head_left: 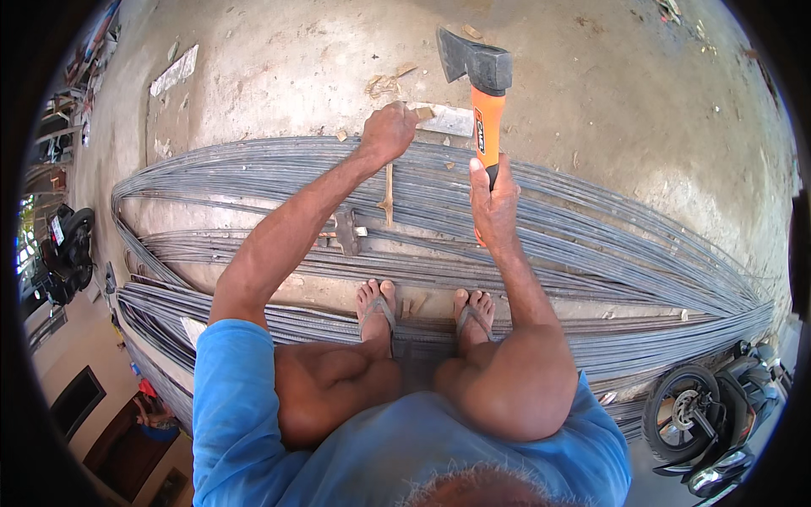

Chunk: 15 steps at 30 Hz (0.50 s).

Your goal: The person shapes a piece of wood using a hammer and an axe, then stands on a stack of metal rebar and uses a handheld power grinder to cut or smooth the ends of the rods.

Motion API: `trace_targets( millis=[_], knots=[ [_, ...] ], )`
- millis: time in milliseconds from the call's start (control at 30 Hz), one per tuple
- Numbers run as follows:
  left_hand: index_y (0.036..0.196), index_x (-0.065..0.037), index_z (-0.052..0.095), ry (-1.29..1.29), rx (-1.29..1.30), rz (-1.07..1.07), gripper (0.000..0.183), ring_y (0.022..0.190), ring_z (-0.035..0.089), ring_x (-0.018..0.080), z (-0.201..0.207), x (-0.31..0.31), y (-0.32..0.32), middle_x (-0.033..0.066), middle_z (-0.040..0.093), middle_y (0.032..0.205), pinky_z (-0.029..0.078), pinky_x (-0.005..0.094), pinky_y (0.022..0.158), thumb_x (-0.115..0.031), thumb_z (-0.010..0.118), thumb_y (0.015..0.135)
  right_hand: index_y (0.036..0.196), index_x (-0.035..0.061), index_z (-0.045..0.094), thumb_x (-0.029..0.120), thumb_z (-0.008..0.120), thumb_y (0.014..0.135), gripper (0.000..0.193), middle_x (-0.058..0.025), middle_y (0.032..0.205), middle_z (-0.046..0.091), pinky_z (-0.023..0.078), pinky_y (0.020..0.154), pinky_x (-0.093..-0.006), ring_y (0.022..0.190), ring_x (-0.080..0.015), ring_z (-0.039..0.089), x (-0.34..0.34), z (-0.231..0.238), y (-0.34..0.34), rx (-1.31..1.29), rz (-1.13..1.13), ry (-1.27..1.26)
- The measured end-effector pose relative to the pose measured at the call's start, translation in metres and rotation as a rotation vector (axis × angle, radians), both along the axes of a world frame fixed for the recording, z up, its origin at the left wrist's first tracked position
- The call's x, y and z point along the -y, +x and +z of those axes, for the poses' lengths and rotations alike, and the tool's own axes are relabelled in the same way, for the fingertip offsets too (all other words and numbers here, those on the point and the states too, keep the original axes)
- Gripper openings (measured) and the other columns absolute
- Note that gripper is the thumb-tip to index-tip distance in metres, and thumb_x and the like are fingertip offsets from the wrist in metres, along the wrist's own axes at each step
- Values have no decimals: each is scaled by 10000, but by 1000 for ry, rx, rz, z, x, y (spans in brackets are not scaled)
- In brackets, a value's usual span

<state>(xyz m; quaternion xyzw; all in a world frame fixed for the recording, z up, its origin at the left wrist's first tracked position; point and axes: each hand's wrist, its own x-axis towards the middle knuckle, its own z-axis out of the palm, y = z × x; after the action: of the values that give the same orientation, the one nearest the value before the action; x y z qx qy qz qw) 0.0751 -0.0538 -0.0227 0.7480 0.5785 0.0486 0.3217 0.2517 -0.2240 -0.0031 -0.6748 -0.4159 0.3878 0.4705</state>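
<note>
My right hand (pixel 494 203) is wrapped round the handle of a hatchet (pixel 489 118). It is held up in front of me, its dark metal head at the top with the blade facing left; the handle is orange and black. Ahead and to the left, my left hand (pixel 390 133) is closed in a fist above the far edge of the steel rods (pixel 583 220). A small piece of wood (pixel 424 112) sticks out at its right side, and its fingers hide the rest. Below the fist a thin wooden stick (pixel 389 198) lies across the rods.
A sledgehammer (pixel 346 232) rests on the rods, nearer my feet. Long looped rod bundles spread across the concrete floor around my sandalled feet (pixel 377 311). Motorbikes stand at the right (pixel 688 414) and left (pixel 68 253). A person (pixel 156 418) shows at the lower left.
</note>
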Motion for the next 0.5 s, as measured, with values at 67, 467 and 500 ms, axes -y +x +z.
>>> trace_targets(
  millis=[67,467,500],
  knots=[
    [963,70,664,-24,14,11,417,931,698,485,4,2,5,319,704,958,541,548,876,-316,508,977,1119,20,598,338,603,1042,327,-150,694,598,485,593,-435,611,-312,617,3,-14,-1,87,21,-22],
    [1031,61,657,-15,21,25,410,947,689,472,9,10,9,304,705,971,522,541,887,-308,482,991,1096,21,604,329,617,1036,314,-116,683,580,462,568,-415,582,-226,588,17,-56,-5,151,21,-39],
    [1023,69,652,-9,28,39,417,946,687,486,8,8,9,308,707,975,522,550,893,-317,499,993,1103,21,596,335,614,1037,321,-113,685,579,460,558,-410,573,-212,583,16,-75,-2,261,69,-37]
  ],
)
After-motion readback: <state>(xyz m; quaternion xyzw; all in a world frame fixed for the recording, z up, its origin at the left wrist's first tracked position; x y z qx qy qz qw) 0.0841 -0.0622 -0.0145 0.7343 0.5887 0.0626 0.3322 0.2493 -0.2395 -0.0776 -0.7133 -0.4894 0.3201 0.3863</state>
